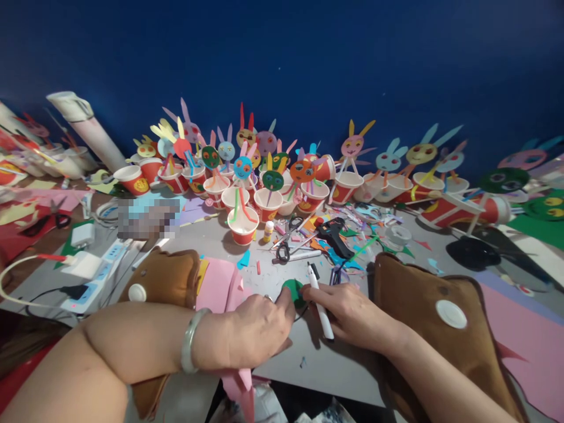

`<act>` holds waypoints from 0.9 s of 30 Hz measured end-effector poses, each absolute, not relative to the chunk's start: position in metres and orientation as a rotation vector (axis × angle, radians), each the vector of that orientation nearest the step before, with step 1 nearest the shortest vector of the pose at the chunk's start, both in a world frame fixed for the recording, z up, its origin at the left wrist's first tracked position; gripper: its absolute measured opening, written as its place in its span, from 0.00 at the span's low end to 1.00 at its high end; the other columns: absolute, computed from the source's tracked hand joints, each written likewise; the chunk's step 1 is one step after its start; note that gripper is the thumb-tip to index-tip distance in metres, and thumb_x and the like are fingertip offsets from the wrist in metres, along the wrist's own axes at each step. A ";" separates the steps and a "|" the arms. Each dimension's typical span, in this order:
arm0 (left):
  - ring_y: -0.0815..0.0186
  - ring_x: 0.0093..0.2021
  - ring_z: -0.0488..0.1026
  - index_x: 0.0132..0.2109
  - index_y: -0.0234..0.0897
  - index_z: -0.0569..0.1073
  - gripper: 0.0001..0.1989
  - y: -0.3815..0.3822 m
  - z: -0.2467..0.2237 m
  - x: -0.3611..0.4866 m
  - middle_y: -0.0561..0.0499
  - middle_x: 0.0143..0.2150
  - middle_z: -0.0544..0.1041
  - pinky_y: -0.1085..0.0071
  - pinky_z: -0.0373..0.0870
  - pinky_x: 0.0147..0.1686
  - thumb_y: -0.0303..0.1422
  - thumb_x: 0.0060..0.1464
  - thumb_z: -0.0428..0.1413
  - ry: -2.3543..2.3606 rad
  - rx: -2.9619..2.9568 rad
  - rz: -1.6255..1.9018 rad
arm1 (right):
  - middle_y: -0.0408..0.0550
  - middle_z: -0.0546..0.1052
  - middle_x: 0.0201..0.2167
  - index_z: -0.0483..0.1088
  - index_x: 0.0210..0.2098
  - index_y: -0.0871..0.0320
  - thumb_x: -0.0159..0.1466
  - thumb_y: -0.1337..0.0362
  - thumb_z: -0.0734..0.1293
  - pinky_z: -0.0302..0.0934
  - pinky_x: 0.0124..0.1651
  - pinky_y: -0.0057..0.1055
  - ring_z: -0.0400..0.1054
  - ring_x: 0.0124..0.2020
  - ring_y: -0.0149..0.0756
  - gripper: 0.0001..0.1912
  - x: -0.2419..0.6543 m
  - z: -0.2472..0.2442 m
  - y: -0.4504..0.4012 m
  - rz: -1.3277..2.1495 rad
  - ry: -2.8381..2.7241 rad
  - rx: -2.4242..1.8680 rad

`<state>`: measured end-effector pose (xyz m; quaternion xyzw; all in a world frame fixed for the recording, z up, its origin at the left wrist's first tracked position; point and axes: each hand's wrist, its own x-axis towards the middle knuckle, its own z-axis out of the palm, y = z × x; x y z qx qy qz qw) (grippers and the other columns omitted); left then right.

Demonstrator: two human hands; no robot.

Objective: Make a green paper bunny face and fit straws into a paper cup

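Note:
A small green paper disc [292, 289] is pinched at its left edge by my left hand [253, 329], which wears a bangle at the wrist and a ring. My right hand [350, 311] has its fingers closed around a white marker [325, 320] with a black end pointing away from me. Its fingertips are at the disc's right edge. Pink paper [220, 282] lies under and beside my left forearm. Paper cups [243, 226] stand beyond my hands, holding colourful paper rabbit heads [242, 168] on bent stems.
Brown cushions [423, 317] [170, 276] flank my arms. Scissors [288, 238], a black glue gun [335, 235], a small yellow bottle [268, 231] and paper scraps [374, 217] lie ahead. A power strip [103, 273] with cables is at left; a blue wall [282, 64] stands behind.

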<state>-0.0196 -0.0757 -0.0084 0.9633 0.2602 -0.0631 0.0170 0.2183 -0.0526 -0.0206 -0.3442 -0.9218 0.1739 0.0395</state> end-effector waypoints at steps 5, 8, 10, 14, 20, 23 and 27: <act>0.60 0.36 0.77 0.57 0.24 0.66 0.24 -0.075 -0.008 -0.020 0.30 0.54 0.71 0.69 0.70 0.21 0.43 0.66 0.47 0.835 3.002 -0.166 | 0.47 0.74 0.32 0.66 0.46 0.58 0.70 0.69 0.55 0.50 0.31 0.31 0.70 0.30 0.35 0.10 0.219 -0.021 -0.053 0.534 -2.828 -1.065; 0.61 0.34 0.77 0.58 0.23 0.66 0.25 -0.075 -0.007 -0.020 0.32 0.52 0.72 0.70 0.69 0.21 0.43 0.66 0.48 0.831 2.987 -0.173 | 0.47 0.74 0.32 0.65 0.46 0.58 0.70 0.69 0.55 0.50 0.31 0.31 0.70 0.31 0.36 0.10 0.219 -0.022 -0.054 0.514 -2.837 -1.067; 0.61 0.33 0.76 0.58 0.23 0.66 0.25 -0.076 -0.008 -0.019 0.32 0.53 0.72 0.70 0.69 0.20 0.43 0.66 0.48 0.840 2.985 -0.191 | 0.47 0.75 0.33 0.65 0.47 0.58 0.70 0.70 0.55 0.50 0.31 0.31 0.70 0.31 0.36 0.11 0.219 -0.022 -0.054 0.494 -2.842 -1.070; 0.61 0.35 0.77 0.58 0.23 0.65 0.27 -0.076 -0.009 -0.018 0.30 0.54 0.71 0.70 0.69 0.21 0.44 0.65 0.49 0.861 2.979 -0.202 | 0.47 0.74 0.32 0.66 0.47 0.58 0.70 0.70 0.55 0.49 0.31 0.32 0.70 0.30 0.35 0.11 0.219 -0.022 -0.054 0.488 -2.843 -1.072; 0.62 0.35 0.77 0.60 0.23 0.64 0.27 -0.076 -0.008 -0.018 0.29 0.56 0.70 0.70 0.68 0.22 0.44 0.66 0.48 0.849 2.970 -0.249 | 0.47 0.74 0.31 0.66 0.46 0.58 0.70 0.69 0.55 0.50 0.31 0.31 0.69 0.29 0.35 0.10 0.219 -0.020 -0.055 0.480 -2.835 -1.042; 0.61 0.34 0.77 0.61 0.21 0.63 0.28 -0.076 -0.010 -0.019 0.29 0.56 0.70 0.69 0.67 0.21 0.44 0.66 0.48 0.849 3.006 -0.236 | 0.47 0.74 0.31 0.66 0.46 0.58 0.70 0.69 0.55 0.50 0.31 0.31 0.69 0.29 0.35 0.10 0.218 -0.020 -0.055 0.476 -2.831 -1.039; 0.63 0.33 0.76 0.61 0.21 0.64 0.28 -0.078 -0.011 -0.019 0.28 0.56 0.71 0.70 0.65 0.20 0.44 0.66 0.47 0.858 3.038 -0.211 | 0.46 0.74 0.31 0.66 0.46 0.58 0.69 0.71 0.55 0.50 0.30 0.31 0.69 0.28 0.35 0.11 0.219 -0.019 -0.055 0.478 -2.829 -1.023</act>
